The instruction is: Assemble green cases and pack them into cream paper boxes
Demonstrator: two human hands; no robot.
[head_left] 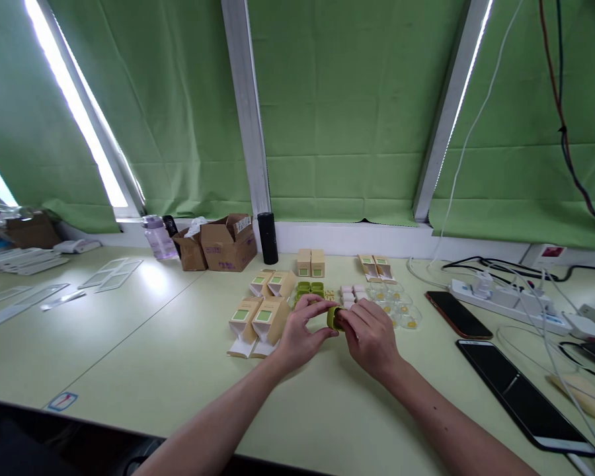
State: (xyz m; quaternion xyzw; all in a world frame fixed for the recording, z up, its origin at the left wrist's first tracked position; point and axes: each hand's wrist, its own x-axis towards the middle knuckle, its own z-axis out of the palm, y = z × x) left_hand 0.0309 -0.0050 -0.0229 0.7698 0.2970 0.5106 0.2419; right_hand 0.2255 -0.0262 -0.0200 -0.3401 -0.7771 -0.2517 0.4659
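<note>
Between my two hands is a small olive-green square cup (pixel 332 318), held above the table. My left hand (pixel 300 334) grips its left side between thumb and fingers. My right hand (pixel 371 338) has its fingers curled at the cup's right side, fingertips at or inside the opening; whether they hold anything else is hidden. Just behind my hands are more green cups (pixel 311 288), small yellowish pieces (pixel 329 295) and pale pink blocks (pixel 353 293). Clear plastic domes (pixel 407 316) with yellow spots lie right of them. Left of my left hand lie opened kraft boxes (pixel 271 316) with green labels.
Farther back stand closed kraft boxes (pixel 311 263), more opened boxes (pixel 375 268), a black cylinder (pixel 268 238), a cardboard carton (pixel 228 242) and a purple bottle (pixel 159 238). Phones (pixel 523 393), a power strip (pixel 510 301) and loose cables occupy the right. White frames (pixel 112 274) lie left.
</note>
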